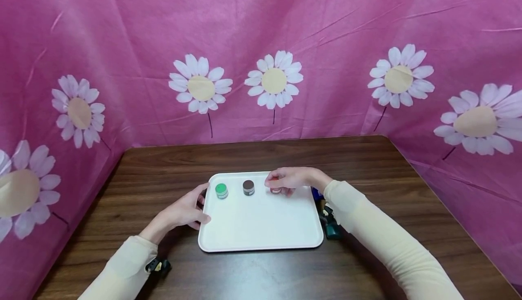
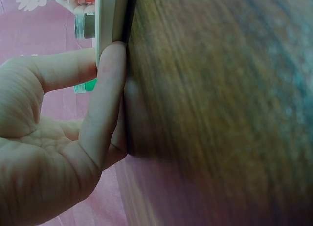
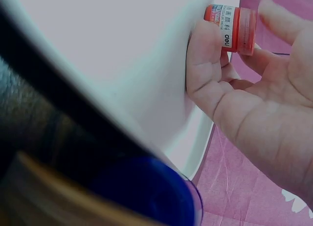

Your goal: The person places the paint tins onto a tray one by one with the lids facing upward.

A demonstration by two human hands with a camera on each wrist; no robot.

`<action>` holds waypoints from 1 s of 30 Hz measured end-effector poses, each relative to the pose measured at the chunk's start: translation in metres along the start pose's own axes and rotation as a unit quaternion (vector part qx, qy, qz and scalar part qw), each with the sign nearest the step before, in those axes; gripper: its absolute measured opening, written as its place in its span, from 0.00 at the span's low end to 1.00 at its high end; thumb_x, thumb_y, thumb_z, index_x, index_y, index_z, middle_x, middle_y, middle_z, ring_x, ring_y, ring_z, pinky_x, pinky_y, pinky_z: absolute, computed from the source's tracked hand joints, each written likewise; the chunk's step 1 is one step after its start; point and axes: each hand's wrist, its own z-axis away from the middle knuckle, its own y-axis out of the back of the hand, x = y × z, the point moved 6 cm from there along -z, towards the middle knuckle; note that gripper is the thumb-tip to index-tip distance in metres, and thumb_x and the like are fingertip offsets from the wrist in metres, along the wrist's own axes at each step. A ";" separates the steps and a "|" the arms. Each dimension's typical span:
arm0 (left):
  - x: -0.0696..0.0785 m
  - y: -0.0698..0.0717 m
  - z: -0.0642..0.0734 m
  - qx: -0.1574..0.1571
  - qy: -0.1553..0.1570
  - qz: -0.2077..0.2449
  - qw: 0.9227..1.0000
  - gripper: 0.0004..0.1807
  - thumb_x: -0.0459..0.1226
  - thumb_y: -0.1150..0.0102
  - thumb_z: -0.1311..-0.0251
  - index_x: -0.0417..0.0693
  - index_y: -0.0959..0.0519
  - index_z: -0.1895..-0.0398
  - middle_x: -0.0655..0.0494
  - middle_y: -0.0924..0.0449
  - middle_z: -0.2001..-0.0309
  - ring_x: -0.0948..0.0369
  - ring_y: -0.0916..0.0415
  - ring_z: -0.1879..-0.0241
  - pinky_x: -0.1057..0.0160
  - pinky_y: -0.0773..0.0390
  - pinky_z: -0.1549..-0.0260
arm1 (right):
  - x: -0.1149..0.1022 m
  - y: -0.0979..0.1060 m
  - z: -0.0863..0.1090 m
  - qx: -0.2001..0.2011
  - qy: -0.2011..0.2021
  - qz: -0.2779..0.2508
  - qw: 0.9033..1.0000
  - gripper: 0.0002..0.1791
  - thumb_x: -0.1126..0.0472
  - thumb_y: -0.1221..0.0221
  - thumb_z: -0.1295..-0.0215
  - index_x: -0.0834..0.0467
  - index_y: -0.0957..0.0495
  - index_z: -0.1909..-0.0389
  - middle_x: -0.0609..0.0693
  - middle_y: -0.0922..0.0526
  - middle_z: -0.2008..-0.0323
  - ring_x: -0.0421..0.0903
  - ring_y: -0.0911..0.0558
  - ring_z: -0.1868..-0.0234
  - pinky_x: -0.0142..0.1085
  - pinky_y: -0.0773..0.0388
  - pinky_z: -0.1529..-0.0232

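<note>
In the head view my right hand (image 1: 287,177) is over a small red paint jar (image 1: 275,190) near the back of a white tray (image 1: 261,227). Its fingers and thumb surround the jar (image 3: 230,30), whose printed label shows in the right wrist view. A jar with a green lid (image 1: 221,190) and one with a dark brown lid (image 1: 248,187) stand to the left in the same row. At the tray's left rim, my left hand (image 1: 188,207) touches the edge with spread, mostly straight fingers; the left wrist view shows fingertips (image 2: 113,52) against the rim.
The tray lies on a brown wood-grain table (image 1: 171,164). Beyond its right edge are a blue item (image 1: 317,194) and a dark green one (image 1: 332,232), partly covered by the right forearm. Pink cloth with daisies (image 1: 228,23) hangs around the table's back and sides.
</note>
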 end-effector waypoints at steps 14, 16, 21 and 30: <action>0.000 0.000 0.000 -0.008 -0.004 -0.001 1.000 0.56 0.20 0.32 0.50 0.40 0.55 0.20 0.34 0.40 0.51 0.51 0.21 0.65 0.47 0.13 0.73 | 0.004 0.010 0.024 0.042 -0.028 0.003 0.999 0.20 0.48 0.48 0.22 0.53 0.27 0.37 0.53 0.24 0.54 0.49 0.23 0.65 0.40 0.17 0.67; 0.001 -0.001 -0.002 -0.010 -0.007 0.001 1.000 0.56 0.20 0.32 0.50 0.40 0.55 0.20 0.34 0.40 0.51 0.51 0.21 0.66 0.47 0.13 0.73 | 0.003 0.017 0.032 0.059 -0.027 0.025 0.998 0.24 0.46 0.47 0.22 0.51 0.31 0.32 0.54 0.24 0.48 0.51 0.21 0.62 0.43 0.15 0.64; 0.003 0.001 -0.004 -0.005 -0.008 -0.003 1.000 0.55 0.21 0.32 0.49 0.41 0.54 0.20 0.34 0.40 0.50 0.52 0.21 0.65 0.48 0.13 0.72 | -0.005 0.031 0.054 0.094 0.005 0.051 0.994 0.26 0.47 0.47 0.23 0.51 0.33 0.29 0.57 0.25 0.45 0.54 0.19 0.56 0.49 0.16 0.58; -0.001 0.000 0.000 -0.006 -0.002 0.002 1.000 0.55 0.20 0.32 0.49 0.41 0.54 0.20 0.34 0.40 0.50 0.51 0.21 0.65 0.47 0.13 0.72 | 0.003 0.038 0.094 0.101 0.036 0.062 0.992 0.26 0.48 0.46 0.23 0.56 0.30 0.31 0.62 0.21 0.50 0.58 0.19 0.57 0.50 0.17 0.58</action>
